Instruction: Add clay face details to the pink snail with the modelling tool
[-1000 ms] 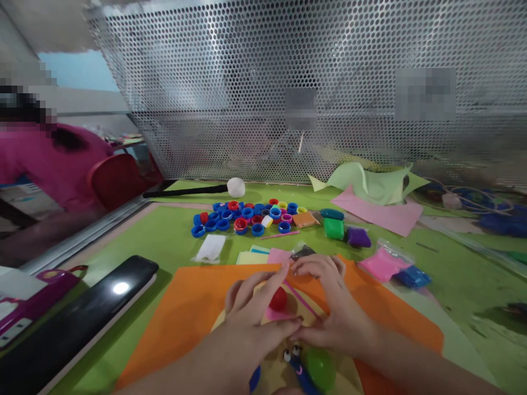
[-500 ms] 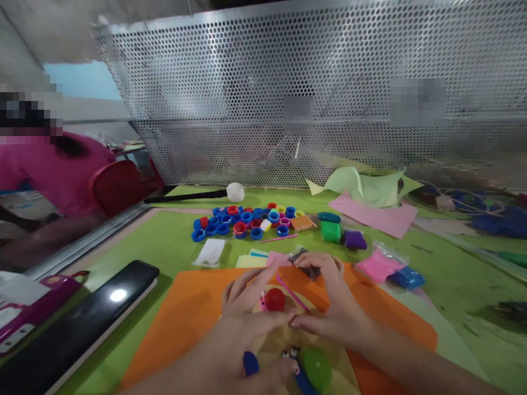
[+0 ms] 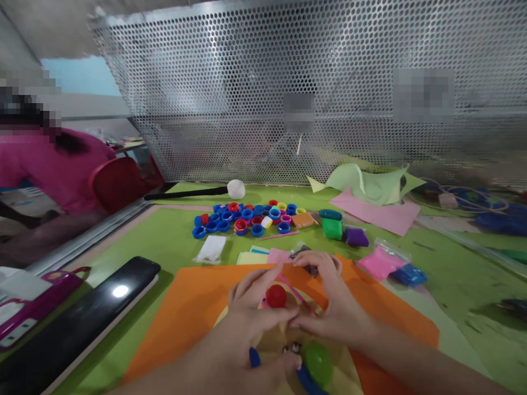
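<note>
My left hand (image 3: 251, 318) is spread over a pale yellow round sheet (image 3: 343, 365), its fingers apart around a red bottle cap (image 3: 276, 296). From the right, my right hand (image 3: 333, 302) arches over the same sheet with fingers apart, its thumb close to a left-hand digit. A thin pink strip (image 3: 294, 289) lies between the hands. Lower down, a green cap (image 3: 318, 365) sits against a blue clay strip (image 3: 308, 381) topped by small googly eyes (image 3: 295, 346). A fingertip touches this strip. Another blue piece (image 3: 254, 357) is partly hidden by my left hand.
Orange paper (image 3: 181, 307) lies under the sheet. Behind are many bottle caps (image 3: 247, 214), clay packets (image 3: 332, 227) and crumpled paper (image 3: 362, 184) before a perforated metal panel (image 3: 247, 82). A black phone-like object (image 3: 82, 323) lies left. A person in pink (image 3: 78, 170) sits beyond.
The view has shifted slightly. My hands keep nearly the same pose, and a fingertip now covers more of the blue clay strip's end near the eyes.
</note>
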{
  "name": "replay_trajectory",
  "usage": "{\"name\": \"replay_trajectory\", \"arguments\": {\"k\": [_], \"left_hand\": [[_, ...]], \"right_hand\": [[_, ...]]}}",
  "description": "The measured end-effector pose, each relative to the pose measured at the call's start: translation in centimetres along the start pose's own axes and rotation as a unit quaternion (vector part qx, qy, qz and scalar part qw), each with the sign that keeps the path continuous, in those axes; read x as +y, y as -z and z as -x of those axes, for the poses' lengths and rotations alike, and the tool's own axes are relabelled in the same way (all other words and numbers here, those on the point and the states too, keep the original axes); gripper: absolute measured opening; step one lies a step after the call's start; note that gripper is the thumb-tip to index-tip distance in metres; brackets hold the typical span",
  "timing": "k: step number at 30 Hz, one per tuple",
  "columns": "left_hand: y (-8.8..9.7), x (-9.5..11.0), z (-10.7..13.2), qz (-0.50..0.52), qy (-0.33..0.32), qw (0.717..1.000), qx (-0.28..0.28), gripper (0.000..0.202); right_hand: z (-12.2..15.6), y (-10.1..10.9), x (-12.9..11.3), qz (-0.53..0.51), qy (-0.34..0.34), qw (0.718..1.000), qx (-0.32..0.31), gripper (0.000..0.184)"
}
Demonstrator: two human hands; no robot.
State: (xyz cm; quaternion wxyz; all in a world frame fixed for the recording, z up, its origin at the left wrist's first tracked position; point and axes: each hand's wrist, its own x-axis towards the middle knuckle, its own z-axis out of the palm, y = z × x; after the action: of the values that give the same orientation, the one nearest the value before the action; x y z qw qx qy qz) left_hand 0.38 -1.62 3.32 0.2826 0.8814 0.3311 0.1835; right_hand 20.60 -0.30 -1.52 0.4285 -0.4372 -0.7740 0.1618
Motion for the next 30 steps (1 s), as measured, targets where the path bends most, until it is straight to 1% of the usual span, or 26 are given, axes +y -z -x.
{"name": "replay_trajectory", "arguments": {"k": [4,8,12,16,21,25,28,30], "left_hand": [[-0.1,-0.4,0.3,0.023,0.020,0.999,0.015,0.035],[-0.6,-0.4,0.3,0.050,0.016,0.999,0.003,0.039],[-0.8,-0.4,0.1,0.071,0.013,0.997,-0.002,0.035],[-0.8,-0.9,0.3,0.060,0.012,0.998,0.022,0.040],[-0.9,-1.4,0.6,0.041,0.003,0.998,0.048,0.036],[-1.1,-1.0,0.5,0.043,0.004,0.998,0.036,0.036],[-1.0,-0.6,0.2,0.059,0.021,0.998,0.017,0.037],[-0.9,-0.4,-0.1,0.058,0.034,0.998,0.019,0.036]], "right_hand": [[0.0,0.2,0.2,-0.011,-0.003,1.000,0.007,0.065],[0.0,0.0,0.2,-0.020,0.001,1.000,0.003,0.065],[0.3,-0.2,0.1,-0.036,-0.015,0.999,-0.013,0.066],[0.3,-0.1,0.2,-0.051,-0.039,0.998,-0.022,0.064],[0.1,0.1,0.4,-0.064,-0.047,0.997,-0.023,0.060],[0.2,-0.1,0.4,-0.066,-0.052,0.996,-0.034,0.062],[0.2,0.0,0.2,-0.064,-0.056,0.996,-0.041,0.064],[0.2,0.1,0.1,-0.063,-0.057,0.995,-0.045,0.063]]}}
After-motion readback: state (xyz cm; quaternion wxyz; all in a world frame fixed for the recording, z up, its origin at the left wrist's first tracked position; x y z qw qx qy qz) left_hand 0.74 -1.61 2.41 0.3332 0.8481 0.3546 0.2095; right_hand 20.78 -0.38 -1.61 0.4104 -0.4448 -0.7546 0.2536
